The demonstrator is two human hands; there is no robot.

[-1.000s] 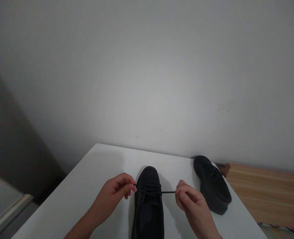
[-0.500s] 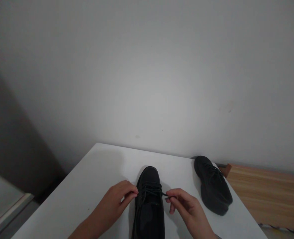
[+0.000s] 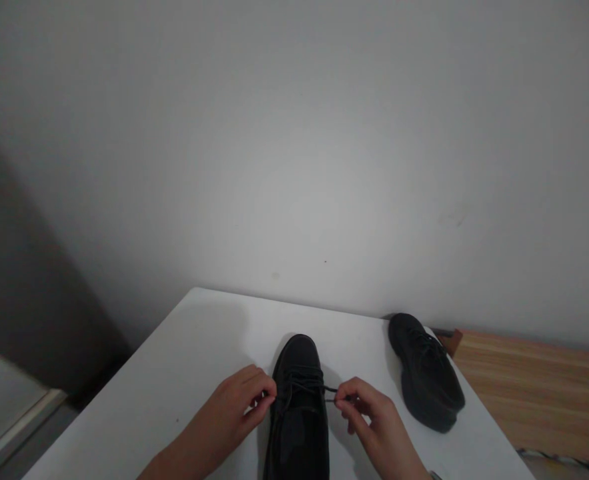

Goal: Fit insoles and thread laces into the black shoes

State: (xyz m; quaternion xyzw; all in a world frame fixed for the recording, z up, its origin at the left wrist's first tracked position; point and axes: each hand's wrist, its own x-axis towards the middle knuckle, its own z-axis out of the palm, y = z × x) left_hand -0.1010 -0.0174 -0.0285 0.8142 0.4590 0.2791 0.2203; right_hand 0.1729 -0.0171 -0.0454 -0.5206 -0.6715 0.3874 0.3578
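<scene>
A black shoe point(image 3: 298, 360) stands on the white table point(image 3: 194, 360) right in front of me, toe pointing away. My left hand point(image 3: 234, 410) pinches one end of its black lace point(image 3: 324, 390) at the shoe's left side. My right hand point(image 3: 369, 417) pinches the other end at the shoe's right side. Both hands sit close against the shoe, over its laced part. A second black shoe point(image 3: 427, 370) lies to the right near the table's far right corner, untouched.
A plain grey wall point(image 3: 294, 147) rises behind the table. A wooden surface point(image 3: 534, 393) adjoins the table on the right. On the left the table edge drops to a dark gap and a pale ledge point(image 3: 9, 407).
One second ago my hands held the lace stretched out wide on both sides. Both have since drawn inward to the shoe, the right hand moving most.
</scene>
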